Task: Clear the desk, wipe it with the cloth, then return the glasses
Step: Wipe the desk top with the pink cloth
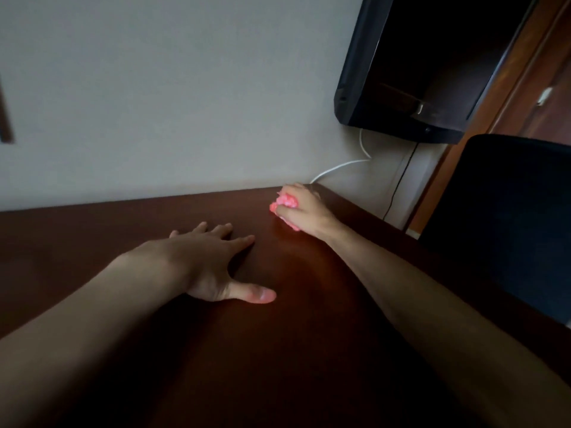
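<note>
Wiping stage, by the look of it. The right hand (304, 211) is bunching a pink cloth (285, 205) w/ fingers curled tight round it, pressing it onto the desk (92, 242) at the far right corner, center-right of the frame, just beside the wall (170, 103). The cloth is mostly hidden under the palm; only a crumpled pink edge is showing at the hand's left side.

The left hand (213, 261) is lying flat on the desk, mid-frame, fingers spread & straight, thumb out toward the lower right. It's gripping nothing, prob. just bracing while the other arm is reaching.

Progress, as a judgement: the visible desk top is carrying nothing but the two hands and the cloth, so the clearing step seems done. Wiping is under way; can't tell how much of the surface is already covered, since no streaks or damp patches are showing in this dim light. The near part & left side of the desk may need passes yet.

The glasses aren't in view anywhere, so where they're waiting can't be told; returning them is still to do.

Around: a dark TV (417, 66) is hanging in the upper right of the frame, a white cable (336, 166) is running down the wall below it toward the desk corner, and a black chair (500, 217) is standing at the right edge, close to the desk.
</note>
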